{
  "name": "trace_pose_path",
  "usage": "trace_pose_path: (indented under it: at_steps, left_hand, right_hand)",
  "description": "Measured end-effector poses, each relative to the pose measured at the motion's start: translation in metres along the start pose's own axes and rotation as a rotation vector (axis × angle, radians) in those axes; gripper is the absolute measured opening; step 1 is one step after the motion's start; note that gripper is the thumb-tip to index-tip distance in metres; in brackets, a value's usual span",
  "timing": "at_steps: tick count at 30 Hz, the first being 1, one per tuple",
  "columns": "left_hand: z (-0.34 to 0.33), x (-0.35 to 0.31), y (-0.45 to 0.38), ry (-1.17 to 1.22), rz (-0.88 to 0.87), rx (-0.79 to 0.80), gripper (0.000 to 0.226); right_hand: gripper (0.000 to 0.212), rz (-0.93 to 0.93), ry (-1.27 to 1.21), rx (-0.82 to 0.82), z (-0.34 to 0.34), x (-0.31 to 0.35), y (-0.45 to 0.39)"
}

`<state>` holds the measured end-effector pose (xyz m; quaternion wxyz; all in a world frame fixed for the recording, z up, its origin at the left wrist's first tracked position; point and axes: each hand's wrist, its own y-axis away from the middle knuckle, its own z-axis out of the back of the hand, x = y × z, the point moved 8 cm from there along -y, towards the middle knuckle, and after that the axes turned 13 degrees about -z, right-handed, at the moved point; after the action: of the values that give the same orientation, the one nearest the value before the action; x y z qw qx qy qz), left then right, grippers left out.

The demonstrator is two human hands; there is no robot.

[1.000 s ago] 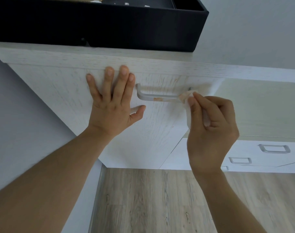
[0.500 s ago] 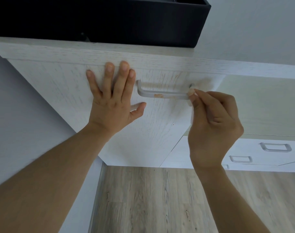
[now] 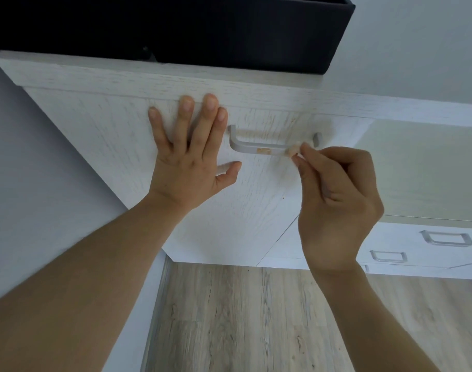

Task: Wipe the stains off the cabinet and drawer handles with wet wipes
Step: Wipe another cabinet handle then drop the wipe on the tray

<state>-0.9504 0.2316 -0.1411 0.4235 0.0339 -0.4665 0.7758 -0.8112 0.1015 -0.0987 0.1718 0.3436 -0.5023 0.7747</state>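
Left hand (image 3: 188, 154): pressed flat against the white cabinet door (image 3: 122, 135), fingers straight and spread, thumb extended to the right. It grasps nothing and lies just left of the handle.

Handle (image 3: 259, 147): a grey metal bar mounted horizontally near the top edge of the door. An orange-brown stain (image 3: 263, 150) marks the bar near its middle, and faint brownish smears show on the door surface behind it.

Wet wipe (image 3: 294, 150): a small bunched wad, discoloured, touching the right part of the bar.

Right hand (image 3: 337, 200): fingers curled, thumb and forefinger pinching the wipe.

Far right, lower: two drawer handles (image 3: 447, 238) on adjacent white drawers (image 3: 406, 245).
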Motion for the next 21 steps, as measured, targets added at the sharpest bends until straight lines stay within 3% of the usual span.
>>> trace_pose_path:
  at_steps: [21]
  left_hand:
    - [-0.002, -0.001, 0.001, -0.008, 0.003, -0.002, 0.1]
  right_hand:
    - [0.011, -0.001, -0.004, -0.027, 0.009, -0.001, -0.002]
